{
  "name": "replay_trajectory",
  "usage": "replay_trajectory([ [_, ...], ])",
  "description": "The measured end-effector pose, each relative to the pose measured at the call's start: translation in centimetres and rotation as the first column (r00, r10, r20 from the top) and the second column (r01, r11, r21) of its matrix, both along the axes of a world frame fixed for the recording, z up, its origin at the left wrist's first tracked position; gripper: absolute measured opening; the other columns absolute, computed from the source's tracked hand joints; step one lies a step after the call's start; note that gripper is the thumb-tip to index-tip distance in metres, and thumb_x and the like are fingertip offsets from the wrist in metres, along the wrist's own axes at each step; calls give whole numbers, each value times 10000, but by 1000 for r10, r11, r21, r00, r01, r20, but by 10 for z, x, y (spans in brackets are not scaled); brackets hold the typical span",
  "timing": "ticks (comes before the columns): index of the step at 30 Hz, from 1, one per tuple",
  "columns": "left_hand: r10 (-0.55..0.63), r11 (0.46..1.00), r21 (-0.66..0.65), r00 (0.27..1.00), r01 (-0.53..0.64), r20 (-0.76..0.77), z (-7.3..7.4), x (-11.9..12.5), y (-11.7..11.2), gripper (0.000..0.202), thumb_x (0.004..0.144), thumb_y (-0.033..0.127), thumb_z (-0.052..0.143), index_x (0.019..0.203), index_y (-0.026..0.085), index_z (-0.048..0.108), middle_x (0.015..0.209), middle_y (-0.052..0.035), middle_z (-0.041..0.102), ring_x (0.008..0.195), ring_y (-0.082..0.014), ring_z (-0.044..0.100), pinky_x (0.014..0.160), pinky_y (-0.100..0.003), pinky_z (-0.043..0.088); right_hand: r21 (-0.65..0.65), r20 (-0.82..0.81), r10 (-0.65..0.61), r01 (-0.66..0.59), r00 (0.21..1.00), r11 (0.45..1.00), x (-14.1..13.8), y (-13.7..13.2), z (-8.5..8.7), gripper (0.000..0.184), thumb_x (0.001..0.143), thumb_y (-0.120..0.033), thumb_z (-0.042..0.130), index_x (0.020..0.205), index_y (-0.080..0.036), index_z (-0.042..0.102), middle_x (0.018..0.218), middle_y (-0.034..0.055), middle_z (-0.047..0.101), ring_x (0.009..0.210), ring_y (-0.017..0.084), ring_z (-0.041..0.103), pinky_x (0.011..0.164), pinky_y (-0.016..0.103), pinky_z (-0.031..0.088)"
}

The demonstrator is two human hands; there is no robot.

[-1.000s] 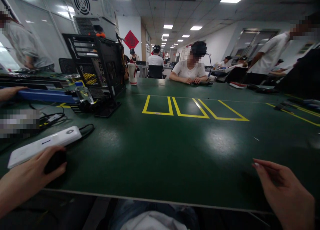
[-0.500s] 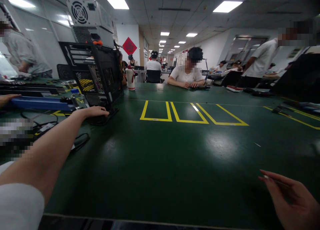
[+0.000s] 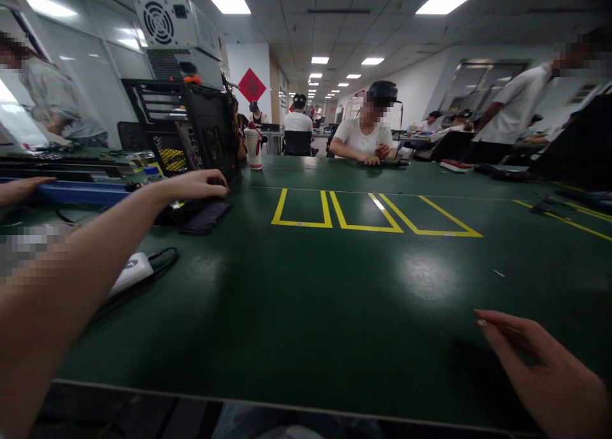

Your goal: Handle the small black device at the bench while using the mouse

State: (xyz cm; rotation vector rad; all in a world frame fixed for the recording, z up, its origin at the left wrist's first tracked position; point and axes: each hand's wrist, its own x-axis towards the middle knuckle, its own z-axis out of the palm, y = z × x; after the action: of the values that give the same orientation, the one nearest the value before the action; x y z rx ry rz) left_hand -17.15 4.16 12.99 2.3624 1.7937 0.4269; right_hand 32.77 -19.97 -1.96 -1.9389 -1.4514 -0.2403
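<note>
My left arm stretches across the green table (image 3: 306, 299), and my left hand (image 3: 196, 185) lies palm down at the bottom of an open black computer case (image 3: 191, 123). Its fingers curl over the case's lower front edge. A dark flat foot or panel (image 3: 205, 217) pokes out just below the hand. My right hand (image 3: 540, 369) hovers low over the table's near right corner with its fingers loosely stretched and nothing in them.
A white flat device (image 3: 131, 270) with a black cable lies near my left forearm. Yellow taped boxes (image 3: 301, 206) mark the table's middle. A white cup (image 3: 254, 149), a blue bar (image 3: 81, 192), another person's hand (image 3: 21, 187) and a seated person (image 3: 366, 133) are around.
My left hand left the white device, reached forward to the case's base, then rose onto its lower edge. My right hand stayed low at the right, shifting only slightly.
</note>
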Motion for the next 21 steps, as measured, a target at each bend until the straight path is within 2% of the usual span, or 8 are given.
replay_trajectory([
  [2,-102,995,-5,993,102,-50,-27,48,-14,396,670,415,527,1003,200,524,905,-8,592,794,-166,548,718,-280,425,-61,-63,154,-158,986,986,-22,14,21,355,708,-538,435,911,-276,560,883,46,637,780,243,617,643,386,500],
  [4,-166,986,-3,985,166,-54,-59,93,-25,438,658,433,537,1036,218,484,927,-34,597,797,-200,568,684,-307,442,-90,-79,347,-354,934,931,-49,31,40,296,749,-455,442,918,-240,556,917,59,621,817,220,604,698,372,498],
  [8,-246,969,15,968,247,-57,-105,152,-41,464,665,453,543,1058,234,432,1009,-79,576,845,-256,579,658,-362,466,-201,-135,649,-662,749,722,-100,72,57,208,810,-321,419,942,-221,544,931,56,595,857,191,582,748,363,491],
  [11,-270,960,60,962,273,-49,-115,166,-46,440,686,441,529,1059,237,412,1062,-92,549,860,-275,580,660,-393,473,-216,-251,712,-755,656,620,-128,104,50,281,802,-325,445,1059,-226,499,1045,59,549,926,191,567,805,390,480],
  [13,-285,954,80,958,287,-47,-117,169,-47,437,688,430,531,1060,238,403,1079,-94,533,863,-288,579,667,-415,472,-174,-341,710,-783,617,597,-143,127,41,500,753,-360,522,1214,-243,369,1215,74,448,1049,216,515,869,421,449],
  [15,-319,944,80,947,320,-28,-118,170,-47,458,693,415,534,1091,250,379,1119,-94,499,886,-294,573,692,-431,469,-150,-434,719,-830,543,537,-157,148,33,690,699,-393,587,1289,-252,259,1328,86,334,1171,244,419,947,441,388],
  [17,-339,939,73,941,337,15,-122,171,-46,508,698,404,536,1142,265,332,1161,-98,453,912,-296,565,715,-445,464,-118,-510,723,-871,466,478,-169,165,28,714,722,-400,562,1317,-250,199,1356,89,304,1221,241,362,1001,441,327],
  [21,-320,947,45,922,318,216,-129,169,-46,697,648,364,599,1221,239,222,1203,-137,371,977,-298,528,734,-447,465,-65,-525,739,-886,422,459,-183,181,21,713,767,-352,511,1341,-288,93,1374,66,283,1250,225,322,1040,452,252],
])
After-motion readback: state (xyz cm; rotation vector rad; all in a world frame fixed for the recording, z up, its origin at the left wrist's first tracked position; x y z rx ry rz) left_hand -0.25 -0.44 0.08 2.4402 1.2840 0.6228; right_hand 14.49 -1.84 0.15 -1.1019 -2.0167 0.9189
